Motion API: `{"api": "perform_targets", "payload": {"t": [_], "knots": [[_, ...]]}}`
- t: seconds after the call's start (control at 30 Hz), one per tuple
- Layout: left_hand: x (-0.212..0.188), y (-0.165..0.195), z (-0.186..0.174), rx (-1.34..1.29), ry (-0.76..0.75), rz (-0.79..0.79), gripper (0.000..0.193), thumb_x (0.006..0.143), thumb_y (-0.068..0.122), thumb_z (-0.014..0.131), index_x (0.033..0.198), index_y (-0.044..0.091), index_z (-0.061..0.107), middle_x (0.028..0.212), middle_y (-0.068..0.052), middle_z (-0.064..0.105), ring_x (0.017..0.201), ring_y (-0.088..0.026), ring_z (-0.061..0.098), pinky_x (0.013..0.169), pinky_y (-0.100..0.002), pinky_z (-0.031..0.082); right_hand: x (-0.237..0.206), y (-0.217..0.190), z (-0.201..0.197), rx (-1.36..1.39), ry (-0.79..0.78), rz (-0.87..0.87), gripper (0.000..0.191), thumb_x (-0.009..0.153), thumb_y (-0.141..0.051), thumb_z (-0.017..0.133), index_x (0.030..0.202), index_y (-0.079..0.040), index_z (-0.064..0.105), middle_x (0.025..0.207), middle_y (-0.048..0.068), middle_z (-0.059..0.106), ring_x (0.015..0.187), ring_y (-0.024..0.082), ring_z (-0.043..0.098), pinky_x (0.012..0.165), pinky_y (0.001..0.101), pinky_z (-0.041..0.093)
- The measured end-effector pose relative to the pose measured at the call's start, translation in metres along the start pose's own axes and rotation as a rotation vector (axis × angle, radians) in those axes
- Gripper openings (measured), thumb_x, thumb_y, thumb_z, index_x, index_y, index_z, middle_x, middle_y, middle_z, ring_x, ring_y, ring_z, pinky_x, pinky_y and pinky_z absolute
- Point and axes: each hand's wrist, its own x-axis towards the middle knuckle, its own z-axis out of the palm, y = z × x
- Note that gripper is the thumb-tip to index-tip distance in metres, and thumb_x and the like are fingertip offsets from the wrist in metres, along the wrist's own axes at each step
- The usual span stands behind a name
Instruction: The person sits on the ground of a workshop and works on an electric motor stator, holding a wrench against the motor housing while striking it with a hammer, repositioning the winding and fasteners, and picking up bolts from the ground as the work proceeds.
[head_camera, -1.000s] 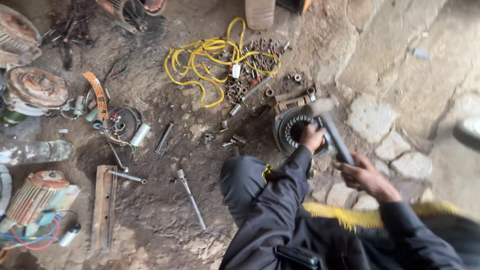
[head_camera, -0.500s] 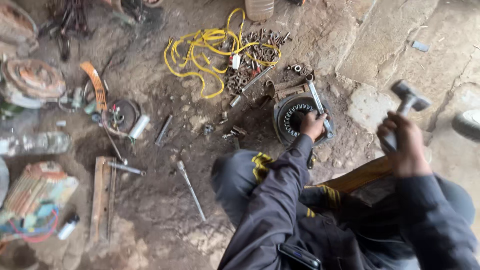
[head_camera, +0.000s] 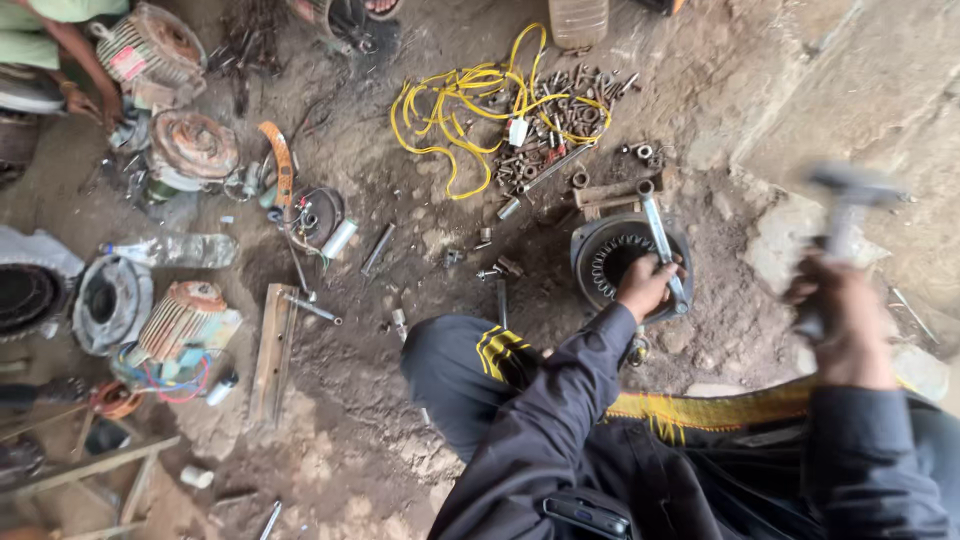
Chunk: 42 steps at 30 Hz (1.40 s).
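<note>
A metal bar (head_camera: 660, 235) is being gripped by the left hand (head_camera: 645, 287), steadied against the motor housing (head_camera: 615, 262), while a hammer (head_camera: 845, 215) is being clenched in the right hand (head_camera: 835, 305), raised.

The dirt floor (head_camera: 420, 330) carries everything. A yellow cable (head_camera: 470, 95) lies on it. Right of the cable is a pile of bolts (head_camera: 560, 130). Below the cable stands a round stator (head_camera: 620, 262). Far left of the cable lie a bottle (head_camera: 170, 250) and a plank (head_camera: 272, 350).
</note>
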Motion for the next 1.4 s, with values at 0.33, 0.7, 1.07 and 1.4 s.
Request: {"api": "perform_targets", "payload": {"t": [0.33,0.7,1.07,1.4], "knots": [[-0.002,0.007,-0.004,0.005,0.102,-0.232,0.022,0.110,0.014,0.054,0.124,0.001,0.063,0.101,-0.002,0.070,0.066,-0.001,0.064,0.058,-0.020,0.055,-0.038,0.055,0.073,-0.351,-0.303,0.288,0.035,0.097,-0.006,0.056,0.131,-0.001,0.051,0.078,0.008,0.060,0.052,0.016,0.056,0.038,0.0319,0.042],[-0.035,0.018,-0.035,0.040,0.076,0.046,0.028,0.100,0.012,0.064,0.128,0.011,0.064,0.116,-0.007,0.073,0.083,-0.019,0.071,0.072,-0.031,0.055,-0.074,0.039,0.046,-0.073,-0.412,0.197,0.031,0.095,-0.008,0.060,0.124,-0.002,0.051,0.074,-0.002,0.051,0.047,0.007,0.042,0.037,0.0228,0.032],[-0.036,-0.020,-0.127,0.580,0.646,0.346,0.057,0.115,0.049,0.039,0.140,-0.001,0.054,0.132,-0.031,0.060,0.119,-0.050,0.058,0.099,-0.052,0.048,-0.021,0.062,0.052,0.119,-0.254,0.232,0.009,0.094,-0.011,0.053,0.087,-0.014,0.050,0.062,-0.007,0.044,0.044,0.003,0.037,0.034,0.0190,0.028],[-0.015,-0.031,-0.095,0.495,0.829,0.120,0.059,0.108,0.048,0.034,0.121,-0.001,0.063,0.120,-0.030,0.068,0.112,-0.049,0.061,0.093,-0.053,0.047,-0.020,0.039,0.040,0.256,-0.379,0.338,0.012,0.095,-0.006,0.060,0.104,-0.009,0.053,0.069,-0.008,0.049,0.047,-0.001,0.041,0.033,0.0142,0.030]]}}
